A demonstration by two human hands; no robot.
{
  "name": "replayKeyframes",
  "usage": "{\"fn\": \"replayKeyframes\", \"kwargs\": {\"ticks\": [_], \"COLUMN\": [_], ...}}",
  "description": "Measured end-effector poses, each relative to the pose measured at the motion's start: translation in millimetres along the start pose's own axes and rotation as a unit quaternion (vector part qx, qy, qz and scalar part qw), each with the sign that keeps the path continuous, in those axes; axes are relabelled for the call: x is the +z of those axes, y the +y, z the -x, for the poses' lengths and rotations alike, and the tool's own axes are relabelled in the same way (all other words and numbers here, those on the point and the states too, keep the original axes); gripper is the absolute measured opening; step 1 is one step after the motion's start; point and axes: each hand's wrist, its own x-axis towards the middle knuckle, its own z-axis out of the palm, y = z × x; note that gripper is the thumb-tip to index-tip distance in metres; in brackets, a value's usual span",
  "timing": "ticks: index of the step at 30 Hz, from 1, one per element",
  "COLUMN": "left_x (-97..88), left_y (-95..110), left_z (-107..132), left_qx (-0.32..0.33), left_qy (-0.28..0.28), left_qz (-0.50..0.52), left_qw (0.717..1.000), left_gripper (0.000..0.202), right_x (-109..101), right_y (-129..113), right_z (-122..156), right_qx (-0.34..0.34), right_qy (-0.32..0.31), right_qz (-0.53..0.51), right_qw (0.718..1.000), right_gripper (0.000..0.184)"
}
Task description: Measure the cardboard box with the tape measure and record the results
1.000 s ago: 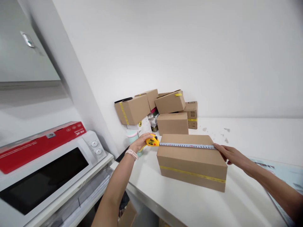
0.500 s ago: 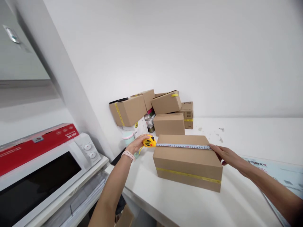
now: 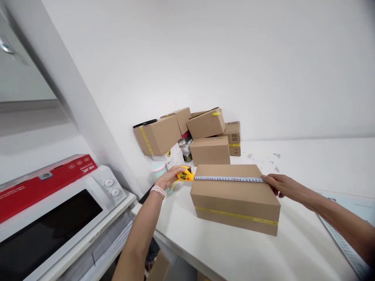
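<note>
Pink wristband [image 3: 158, 191] behind left hand [image 3: 170, 176]

The view has drifted slightly, showing less of the printed sheet [image 3: 350, 258] beyond the right hand [image 3: 281, 185].

Bright, even white light fills the scene, leaving only a faint, soft shadow on the table [image 3: 234, 249] close against the sharply focused box [image 3: 234, 193], while far left of the box the microwave [image 3: 58, 218] stretches and bends with wide-angle distortion.
</note>
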Motion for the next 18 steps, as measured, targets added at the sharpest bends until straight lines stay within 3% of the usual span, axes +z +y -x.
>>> {"fn": "replayKeyframes", "kwargs": {"ticks": [5, 10, 14, 18], "left_x": [15.7, 61.4, 121.4, 176.1], "left_y": [24, 49, 35, 1], "left_z": [25, 68, 103, 122], "left_qx": [0.01, -0.009, -0.085, -0.091], "left_qy": [-0.011, -0.058, -0.111, -0.078], "left_qz": [-0.003, 0.037, 0.097, 0.198], "left_qw": [1.0, 0.998, 0.985, 0.973], "left_gripper": [0.035, 0.067, 0.068, 0.073], "right_x": [-12, -24, -14, 2], "right_y": [-15, -67, -107, -112], "right_z": [1, 10, 17, 6], "right_qx": [0.036, -0.006, -0.069, -0.131], "right_qy": [-0.01, -0.032, -0.079, -0.128], "right_qz": [-0.081, -0.144, -0.097, -0.052], "right_qw": [0.996, 0.989, 0.99, 0.982], "right_gripper": [0.052, 0.052, 0.048, 0.049]}}
